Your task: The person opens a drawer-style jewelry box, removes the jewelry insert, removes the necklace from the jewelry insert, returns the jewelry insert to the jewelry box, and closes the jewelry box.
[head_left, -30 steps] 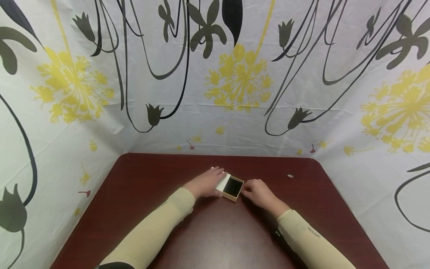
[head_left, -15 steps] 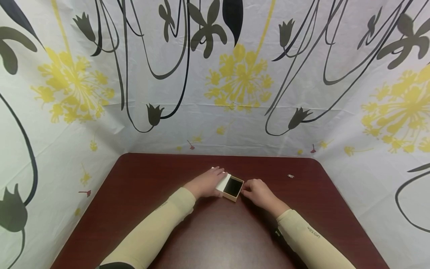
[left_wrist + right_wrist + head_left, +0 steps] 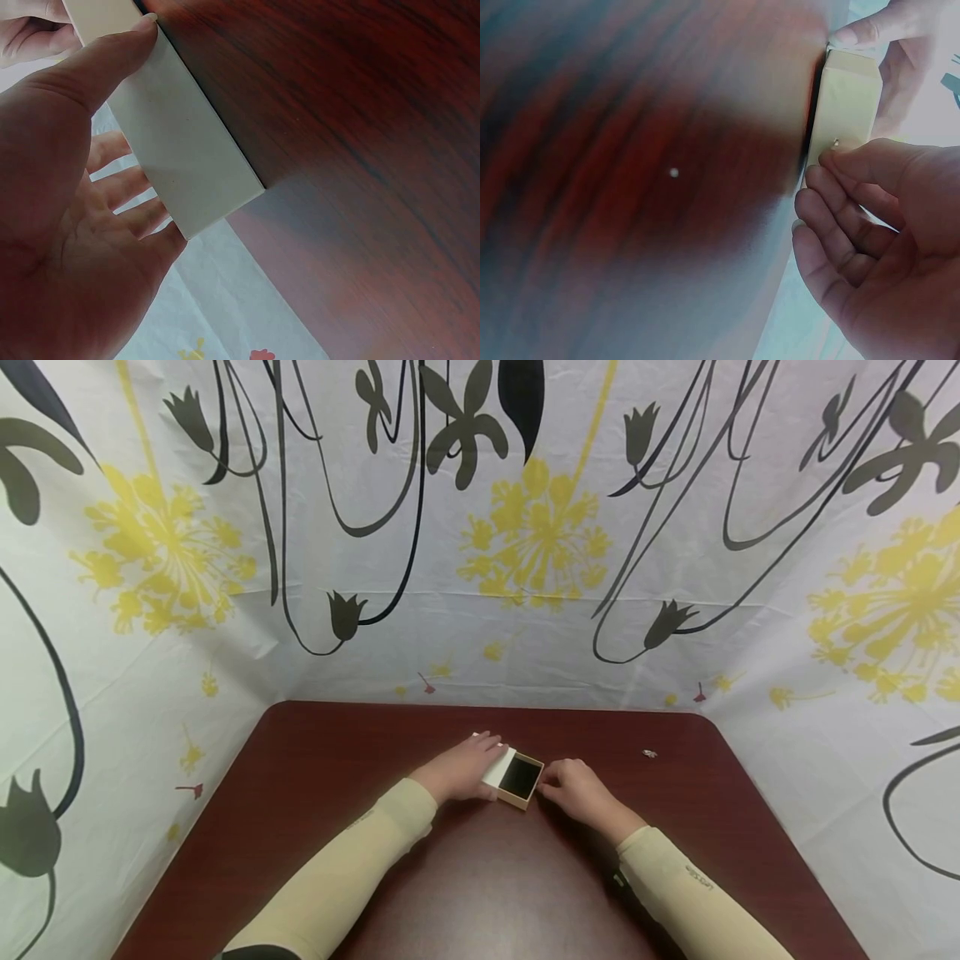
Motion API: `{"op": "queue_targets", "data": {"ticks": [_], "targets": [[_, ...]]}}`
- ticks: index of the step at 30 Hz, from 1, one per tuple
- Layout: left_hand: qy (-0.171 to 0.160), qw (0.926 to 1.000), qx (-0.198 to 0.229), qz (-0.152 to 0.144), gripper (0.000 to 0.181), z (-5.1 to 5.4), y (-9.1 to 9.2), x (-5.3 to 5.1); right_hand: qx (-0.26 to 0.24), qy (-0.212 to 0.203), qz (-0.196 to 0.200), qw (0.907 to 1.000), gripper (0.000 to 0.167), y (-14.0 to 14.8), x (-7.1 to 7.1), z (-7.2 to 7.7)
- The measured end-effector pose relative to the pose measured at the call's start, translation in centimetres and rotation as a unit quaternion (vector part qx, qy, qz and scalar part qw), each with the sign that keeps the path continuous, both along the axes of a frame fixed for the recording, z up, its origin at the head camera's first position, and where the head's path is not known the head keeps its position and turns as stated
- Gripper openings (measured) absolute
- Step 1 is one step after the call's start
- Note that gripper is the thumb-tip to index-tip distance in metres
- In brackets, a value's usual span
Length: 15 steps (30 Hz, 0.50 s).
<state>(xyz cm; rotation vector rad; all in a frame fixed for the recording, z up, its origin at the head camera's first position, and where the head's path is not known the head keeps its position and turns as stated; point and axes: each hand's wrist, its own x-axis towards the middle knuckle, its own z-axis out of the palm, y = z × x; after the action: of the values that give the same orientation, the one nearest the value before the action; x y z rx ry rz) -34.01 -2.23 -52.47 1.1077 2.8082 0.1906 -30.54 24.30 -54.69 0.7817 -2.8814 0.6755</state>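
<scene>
A small drawer box lies on the table, its white sleeve [image 3: 497,770] to the left and its tan drawer [image 3: 514,799] slid partly out to the right. The drawer's inside [image 3: 521,777] looks black. My left hand [image 3: 463,767] grips the sleeve, thumb along the near side and fingers across the top and far side, as the left wrist view also shows. At the drawer's right end is my right hand [image 3: 577,789]; in the right wrist view its thumb and forefinger pinch a tiny bit at the drawer's end face [image 3: 846,101], mostly hidden by the fingertips. Its other fingers are curled.
A small silvery item [image 3: 649,753], too small to make out, lies on the table to the right. The dark red table [image 3: 360,735] has rounded far corners. Patterned white cloth [image 3: 420,652] hangs behind it and on both sides.
</scene>
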Motion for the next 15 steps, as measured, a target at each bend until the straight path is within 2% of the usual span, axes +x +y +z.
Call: {"op": "queue_targets", "data": {"ticks": [15], "targets": [[-0.011,0.9999,0.002,0.01,0.094,0.34,0.0,0.19,-0.003,-0.013,-0.004,0.9999,0.007,-0.12,-0.03,0.18]]}}
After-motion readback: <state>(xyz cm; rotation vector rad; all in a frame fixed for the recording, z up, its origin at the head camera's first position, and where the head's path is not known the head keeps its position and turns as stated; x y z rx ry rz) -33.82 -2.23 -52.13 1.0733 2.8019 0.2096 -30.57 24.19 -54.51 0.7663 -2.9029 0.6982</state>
